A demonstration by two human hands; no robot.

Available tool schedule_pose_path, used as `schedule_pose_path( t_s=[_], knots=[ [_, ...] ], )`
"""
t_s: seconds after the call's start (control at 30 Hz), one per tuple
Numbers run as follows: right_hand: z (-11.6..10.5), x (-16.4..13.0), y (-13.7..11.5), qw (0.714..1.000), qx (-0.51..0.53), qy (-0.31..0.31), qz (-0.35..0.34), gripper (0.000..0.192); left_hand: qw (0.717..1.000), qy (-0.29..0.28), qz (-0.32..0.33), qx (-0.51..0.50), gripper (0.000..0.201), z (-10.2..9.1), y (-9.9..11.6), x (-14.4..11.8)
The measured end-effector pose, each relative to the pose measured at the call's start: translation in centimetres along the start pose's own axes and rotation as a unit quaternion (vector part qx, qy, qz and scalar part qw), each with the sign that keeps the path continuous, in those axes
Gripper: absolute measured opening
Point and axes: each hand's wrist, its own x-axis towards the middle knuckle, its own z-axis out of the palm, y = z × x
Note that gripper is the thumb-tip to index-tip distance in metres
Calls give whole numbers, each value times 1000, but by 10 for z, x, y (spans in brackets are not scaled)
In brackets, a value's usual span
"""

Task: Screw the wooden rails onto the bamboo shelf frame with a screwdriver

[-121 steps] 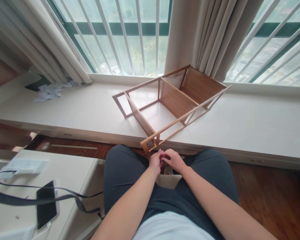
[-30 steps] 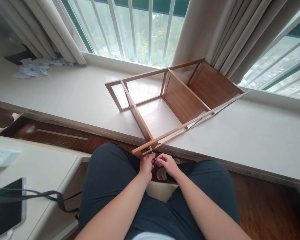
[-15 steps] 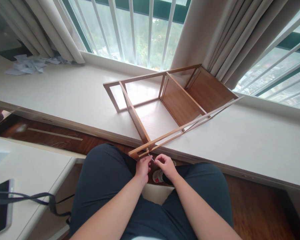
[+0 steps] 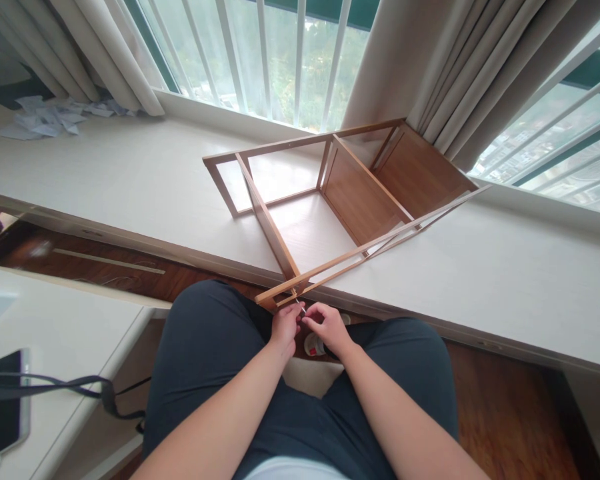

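Head view: a thin rod point(image 4: 301, 308) is finger-pinched by left hand point(image 4: 283, 328) and right hand point(image 4: 331, 328), the wooden rack point(image 4: 361, 193) overhung from the ledge point(image 4: 505, 273), seemingly for access.

A head-worn camera looks forward and down, over the lap point(image 4: 315, 433) close below, toward the window ledge point(image 4: 130, 167)

From far away I see a big window point(image 4: 283, 60) with white bars point(image 4: 263, 60) — it looks blurry green outside. A gray curtain point(image 4: 113, 57) hangs on its left, with white paper bits point(image 4: 45, 120) near the bottom. A phone point(image 4: 0, 420) lies on the pale desk point(image 4: 90, 320) — a black strap point(image 4: 109, 398) crosses in front of it.
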Motion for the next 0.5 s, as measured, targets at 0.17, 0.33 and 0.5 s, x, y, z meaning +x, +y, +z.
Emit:
schedule_pose_path(
  t_s=[0.17, 0.33, 0.5],
  knots=[
    [2, 0, 3, 1000, -1, 8, 7, 16, 1000, 4, -5, 1, 47, 1, -1, -1],
    [2, 1, 9, 1000, 0, -6, 27, 18, 1000, 8, -2, 2, 43, 1, 0, -1],
    [1, 0, 9, 999, 26, -13, 32, 17, 1000, 16, 3, 2, 39, 0, -1, -1]
  ],
)
